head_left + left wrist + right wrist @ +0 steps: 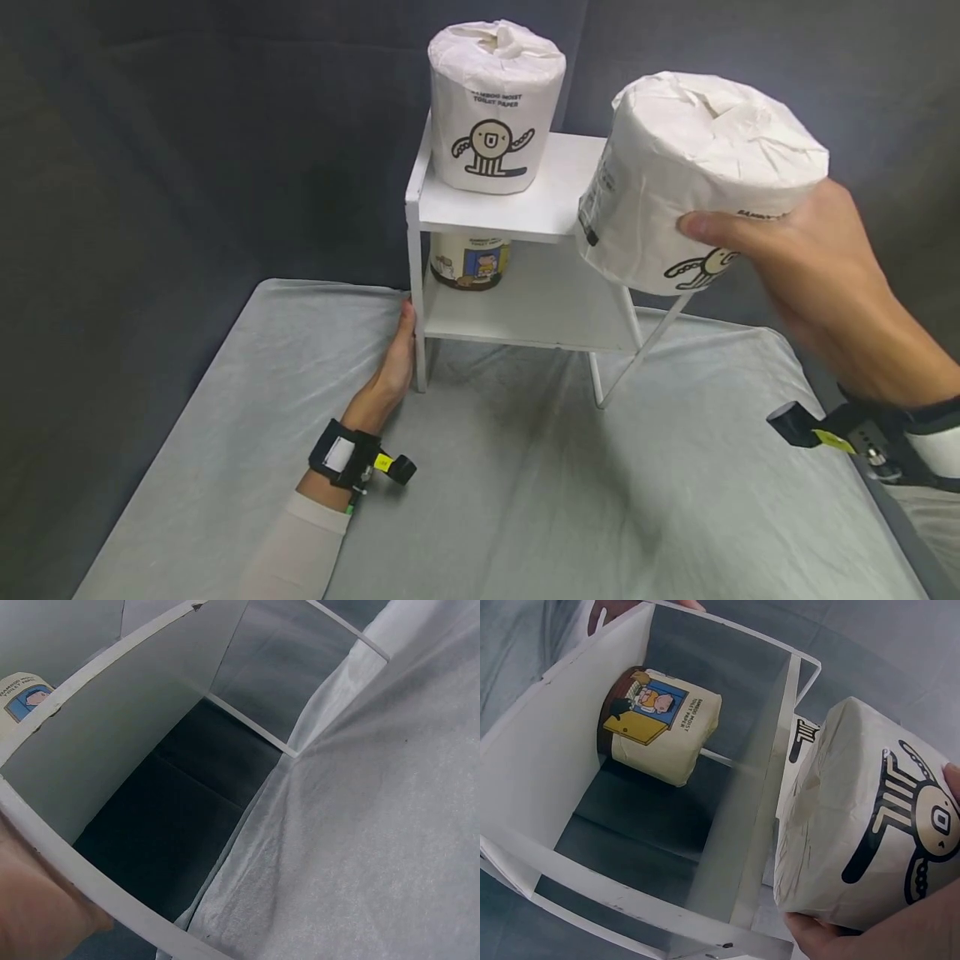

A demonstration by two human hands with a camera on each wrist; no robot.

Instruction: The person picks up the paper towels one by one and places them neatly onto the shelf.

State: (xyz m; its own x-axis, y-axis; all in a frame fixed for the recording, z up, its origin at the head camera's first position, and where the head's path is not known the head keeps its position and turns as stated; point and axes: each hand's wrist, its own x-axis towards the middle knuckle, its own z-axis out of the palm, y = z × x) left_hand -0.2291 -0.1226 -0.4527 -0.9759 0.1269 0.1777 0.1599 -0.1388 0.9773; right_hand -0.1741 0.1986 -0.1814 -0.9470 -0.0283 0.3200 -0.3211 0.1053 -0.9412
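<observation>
In the head view, my right hand (832, 267) grips a white-wrapped toilet paper roll (705, 158), thumb across its front. The roll tilts in front of the right end of a small white two-tier shelf (517, 212). In the right wrist view, the held roll (900, 817) fills the right side, its creased end towards the shelf. Another wrapped toilet paper roll (498, 92) stands upright on the top tier's left. A roll with a colourful cartoon print (660, 724) occupies the lower tier. My left hand (393, 358) lies along the outside of the shelf's left leg, touching it.
The shelf stands on a table with a pale grey cloth (525, 500). Dark curtain fabric (225, 167) hangs behind it. A thin bent-rod leg (637, 362) supports the shelf's right side. Camera bands (348, 458) circle both wrists.
</observation>
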